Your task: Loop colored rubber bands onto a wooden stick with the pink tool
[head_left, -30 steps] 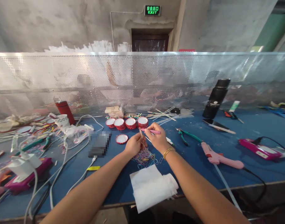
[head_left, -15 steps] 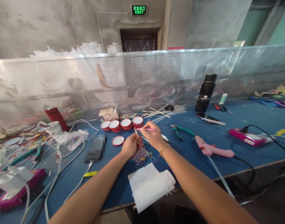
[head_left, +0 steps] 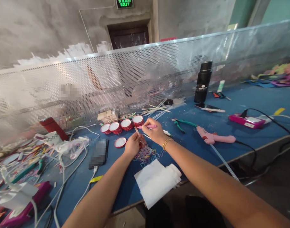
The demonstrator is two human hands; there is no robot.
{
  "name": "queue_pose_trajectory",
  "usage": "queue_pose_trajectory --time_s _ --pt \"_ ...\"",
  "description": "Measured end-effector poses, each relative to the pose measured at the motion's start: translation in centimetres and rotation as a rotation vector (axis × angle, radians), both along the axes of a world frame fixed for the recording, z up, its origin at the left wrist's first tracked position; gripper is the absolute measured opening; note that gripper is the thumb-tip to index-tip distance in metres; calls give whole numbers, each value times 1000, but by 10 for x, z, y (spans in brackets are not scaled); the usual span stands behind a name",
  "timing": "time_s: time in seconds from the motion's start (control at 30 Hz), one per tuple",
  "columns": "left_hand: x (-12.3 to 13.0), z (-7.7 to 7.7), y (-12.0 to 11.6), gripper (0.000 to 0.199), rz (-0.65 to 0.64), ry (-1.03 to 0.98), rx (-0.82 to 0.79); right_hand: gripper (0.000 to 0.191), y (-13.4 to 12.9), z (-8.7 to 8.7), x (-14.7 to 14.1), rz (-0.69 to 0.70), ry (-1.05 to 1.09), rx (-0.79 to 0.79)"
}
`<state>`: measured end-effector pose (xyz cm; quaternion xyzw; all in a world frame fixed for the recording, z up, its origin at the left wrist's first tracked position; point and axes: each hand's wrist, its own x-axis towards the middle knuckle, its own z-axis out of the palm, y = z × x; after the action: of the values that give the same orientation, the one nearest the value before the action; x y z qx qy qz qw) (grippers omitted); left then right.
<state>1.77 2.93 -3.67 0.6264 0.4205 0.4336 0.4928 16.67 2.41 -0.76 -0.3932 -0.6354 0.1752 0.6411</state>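
Observation:
My left hand [head_left: 133,144] is closed around a small flat wooden stick [head_left: 136,130], its tip pointing up. In my right hand [head_left: 155,131] is a pink pen [head_left: 150,126], its tip close to the stick; whether they touch is too small to tell. Just below my fingers lies a pile of colourful small loops [head_left: 147,155], perhaps rubber bands or paper clips. Behind the hands stand several stacks of round red-rimmed white discs [head_left: 126,123], and one single disc [head_left: 120,142] lies left of my left hand. Folded white paper [head_left: 158,182] rests near the table edge.
To the right are green-handled pliers [head_left: 180,125], a pink glue gun [head_left: 215,136], a black bottle [head_left: 203,82] and a magenta power strip [head_left: 247,121]. A phone [head_left: 98,153], cables and a red bottle [head_left: 53,128] stand left. A perforated metal screen [head_left: 171,60] borders the back.
The view has tilted and shifted, so the table appears rotated. My hands keep the same hold on the stick and the pen, with little visible movement.

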Motion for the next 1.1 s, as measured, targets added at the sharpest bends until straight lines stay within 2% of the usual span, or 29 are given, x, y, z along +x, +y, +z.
queue_pose_trajectory --time_s 0.33,0.57,0.73,0.9,1.1 --pt "0 0 2 21 -22 42 13 13 -2 2 1 -12 20 13" --pt "1 3 -1 21 -12 47 -2 15 2 -1 1 -9 11 4" --pt "2 3 -2 23 5 47 -3 15 3 -2 1 51 17 -5" --pt "2 1 -1 22 -7 56 13 15 3 -3 0 15 33 1" --pt "1 0 0 22 -5 53 5 13 3 -2 0 35 8 -27"
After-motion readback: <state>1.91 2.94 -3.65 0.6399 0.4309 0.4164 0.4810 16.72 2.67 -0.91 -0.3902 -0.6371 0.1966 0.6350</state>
